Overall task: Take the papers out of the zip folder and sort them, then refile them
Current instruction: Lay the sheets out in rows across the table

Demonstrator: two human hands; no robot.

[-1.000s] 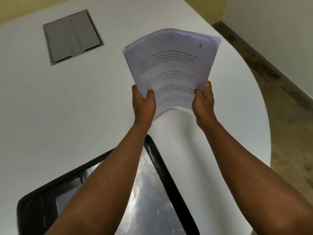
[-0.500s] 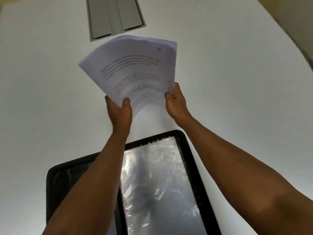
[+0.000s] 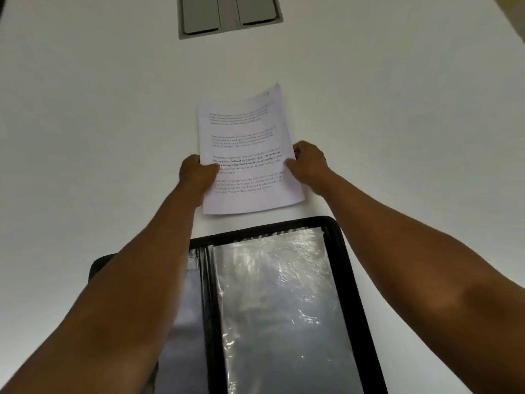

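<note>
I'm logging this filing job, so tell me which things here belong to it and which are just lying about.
Part of the job:
stack of papers, held by the left hand and right hand
open zip folder

Just there:
grey hatch set into the white table

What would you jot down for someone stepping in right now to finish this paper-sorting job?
Left hand: gripping the left edge of the stack of papers.
Right hand: gripping the stack's right edge.
Papers: printed side up, over the white table just beyond the zip folder; far corner curls up. Whether the stack already rests on the table cannot be told.
Folder: lies open near the person, its clear plastic sleeves on show and apparently empty.
Done: papers are out of the folder.
Left: spread and sort the sheets, then slide them back into the sleeves and zip up.
</note>
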